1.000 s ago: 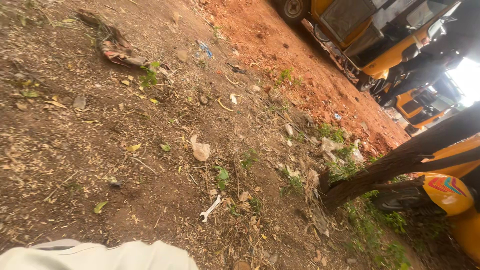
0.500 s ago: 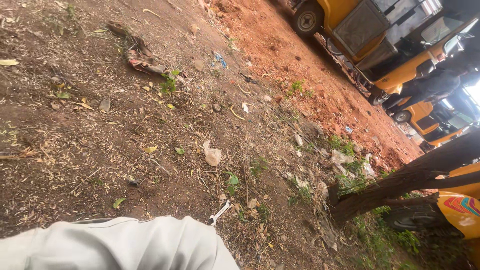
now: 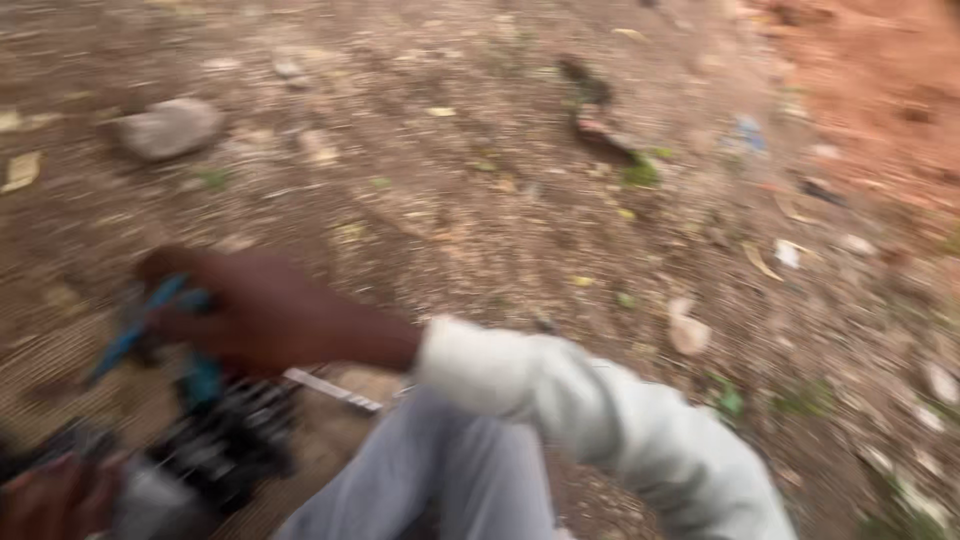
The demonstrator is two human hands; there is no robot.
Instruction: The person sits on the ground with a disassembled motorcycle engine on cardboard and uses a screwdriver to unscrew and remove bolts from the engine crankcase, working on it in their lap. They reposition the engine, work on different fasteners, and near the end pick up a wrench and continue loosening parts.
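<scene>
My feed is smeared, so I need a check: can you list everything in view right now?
Tool with blue handles: one, blue, lower left, in the right hand.
Dark machine part: one, black and grey, bottom left; too blurred to name.
Stone: one, grey, upper left on the dirt.
Litter scraps: several, pale, scattered right.
Ground: brown dirt, reddish top right.
Right hand: gripping the tool, white sleeve.
Left hand: bottom-left corner, at the part.

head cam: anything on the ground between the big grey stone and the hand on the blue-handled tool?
Head view, blurred: only bare brown dirt with small litter between the grey stone and the right hand on the blue-handled tool.
</scene>
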